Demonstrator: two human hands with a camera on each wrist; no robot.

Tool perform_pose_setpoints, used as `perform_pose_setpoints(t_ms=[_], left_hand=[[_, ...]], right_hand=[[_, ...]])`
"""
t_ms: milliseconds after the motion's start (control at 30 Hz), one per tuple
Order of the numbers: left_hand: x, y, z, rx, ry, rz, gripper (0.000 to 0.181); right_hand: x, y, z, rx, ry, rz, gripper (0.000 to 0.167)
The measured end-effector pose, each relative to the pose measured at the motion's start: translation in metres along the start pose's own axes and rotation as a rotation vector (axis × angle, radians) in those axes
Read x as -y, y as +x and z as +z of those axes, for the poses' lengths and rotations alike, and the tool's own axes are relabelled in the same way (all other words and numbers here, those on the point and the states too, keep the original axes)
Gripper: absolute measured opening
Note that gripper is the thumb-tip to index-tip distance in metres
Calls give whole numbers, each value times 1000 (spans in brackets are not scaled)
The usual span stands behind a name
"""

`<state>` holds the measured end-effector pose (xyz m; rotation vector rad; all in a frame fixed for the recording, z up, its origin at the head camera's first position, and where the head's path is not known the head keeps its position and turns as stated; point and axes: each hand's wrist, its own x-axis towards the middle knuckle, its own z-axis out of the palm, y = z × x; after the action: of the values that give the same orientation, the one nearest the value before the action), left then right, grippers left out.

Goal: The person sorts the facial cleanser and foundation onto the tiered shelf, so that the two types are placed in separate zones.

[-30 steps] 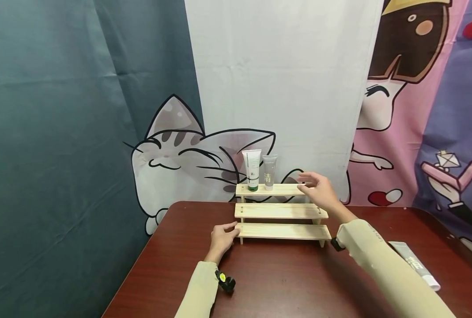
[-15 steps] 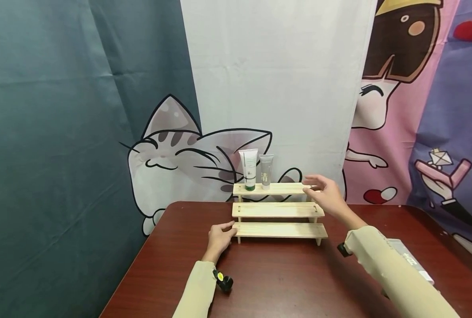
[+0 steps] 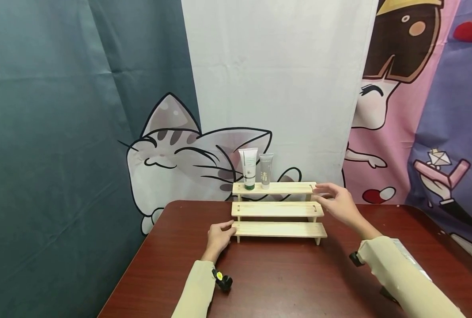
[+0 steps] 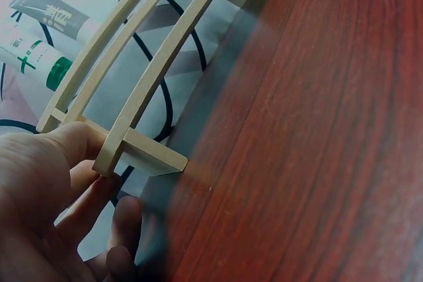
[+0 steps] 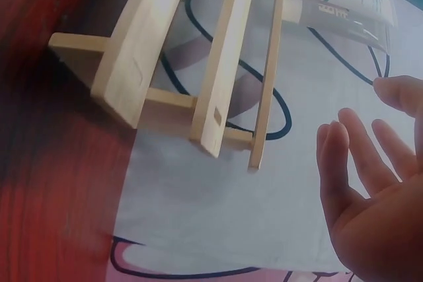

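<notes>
A three-tier wooden display rack (image 3: 279, 209) stands on the table, each board stepped higher toward the back. On its top board, at the left, stand a white squeeze tube with a green cap (image 3: 249, 168) and a grey squeeze tube (image 3: 266, 171), both upright on their caps. My left hand (image 3: 218, 239) pinches the left end of the lowest board; the left wrist view has the thumb above and fingers beneath the board. Just off the rack's upper right end is my right hand (image 3: 339, 204), fingers loosely bent, holding nothing; the right wrist view (image 5: 377, 183) shows it apart from the wood.
Another grey squeeze tube (image 3: 412, 258) lies on the red-brown table (image 3: 275, 278) at the right, mostly hidden behind the right sleeve. Behind the table hangs a printed cloth backdrop (image 3: 275, 79) with cartoon figures, close to the rack.
My right hand has drawn away to the right and slightly down from the top board, baring its right end. The left hand keeps its hold, and both standing tubes stay in place.
</notes>
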<state>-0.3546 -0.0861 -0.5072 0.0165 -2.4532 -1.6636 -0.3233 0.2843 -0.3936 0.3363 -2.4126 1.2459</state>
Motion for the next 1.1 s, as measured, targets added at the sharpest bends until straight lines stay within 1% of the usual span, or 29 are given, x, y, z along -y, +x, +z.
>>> perform_pose_setpoints(t_ms=[267, 467, 567, 733, 833, 1100], left_hand=[[0, 0, -2, 10, -7, -12, 33], [0, 0, -3, 9, -2, -14, 33], [-1, 0, -2, 18, -4, -9, 33], [0, 0, -2, 2, -5, -13, 33], [0, 0, -1, 0, 4, -9, 32], [-1, 0, -2, 26, -23, -8, 32]], right_hand=[[-3, -13, -10, -14, -42, -32, 35], [-7, -21, -18, -24, -49, -25, 34], [-7, -28, -24, -20, -55, -10, 35], [-9, -40, -37, 10, -18, 22, 36], [-11, -47, -44, 26, -21, 29, 36], [-17, -63, -59, 36, -56, -9, 28]])
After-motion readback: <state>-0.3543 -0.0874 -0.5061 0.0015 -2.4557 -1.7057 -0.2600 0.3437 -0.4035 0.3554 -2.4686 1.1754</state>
